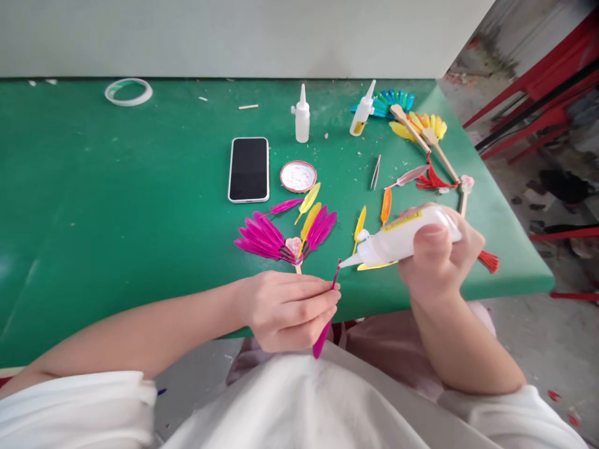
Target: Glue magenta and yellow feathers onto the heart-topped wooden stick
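Between the thumb and fingers of my left hand (292, 310) is a magenta feather (322, 340), its quill end pointing up and its vane hanging down. My right hand (437, 255) is wrapped round a white glue bottle (397, 237), tipped sideways so that its nozzle meets or nearly meets the quill. Just beyond my left hand lies a feather fan (293, 246) with magenta feathers on both sides, a yellow one among them and a pale pinkish heart-shaped middle on a wooden handle. Loose yellow feathers (360, 223) and an orange feather (386, 207) lie near the bottle.
On the green table (116, 206) are a phone (249, 169), a round lid (298, 176) with white bits, tweezers (375, 172), two upright glue bottles (302, 118) and a tape roll (128, 92). Blue and yellow-orange feather fans (433, 132) with red tassels lie at the right.
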Available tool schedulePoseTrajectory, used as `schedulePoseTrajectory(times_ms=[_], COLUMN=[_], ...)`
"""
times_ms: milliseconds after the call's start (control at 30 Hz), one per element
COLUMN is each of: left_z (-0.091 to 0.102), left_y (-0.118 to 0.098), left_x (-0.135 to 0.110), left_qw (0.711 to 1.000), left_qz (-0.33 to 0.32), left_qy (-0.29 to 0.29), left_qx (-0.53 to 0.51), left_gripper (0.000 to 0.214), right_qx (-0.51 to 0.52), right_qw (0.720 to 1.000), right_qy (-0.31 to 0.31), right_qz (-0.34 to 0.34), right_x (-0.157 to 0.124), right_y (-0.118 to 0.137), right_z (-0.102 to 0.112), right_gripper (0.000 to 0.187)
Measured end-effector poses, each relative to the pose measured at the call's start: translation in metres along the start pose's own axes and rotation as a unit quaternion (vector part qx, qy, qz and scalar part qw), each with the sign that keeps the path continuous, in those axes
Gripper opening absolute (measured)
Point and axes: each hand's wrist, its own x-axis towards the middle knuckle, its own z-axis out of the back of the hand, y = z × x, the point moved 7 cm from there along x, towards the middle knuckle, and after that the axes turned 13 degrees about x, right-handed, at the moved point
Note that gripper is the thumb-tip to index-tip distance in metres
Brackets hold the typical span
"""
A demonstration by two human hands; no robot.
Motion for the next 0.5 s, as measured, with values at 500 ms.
schedulePoseTrajectory(times_ms=[500], left_z=[-0.0003], left_y=[0.0008], left_x=[-0.0004], left_qw=[1.0], left_qz=[0.009], left_qy=[-0.003], left_qx=[-0.011], left_gripper=[0.003], right_qx=[-0.006], right_qw=[1.0], right_qy=[0.011], right_qz=[-0.018], right_x=[-0.0022], right_y=[-0.0022], right_z=[0.0], right_gripper=[0.044])
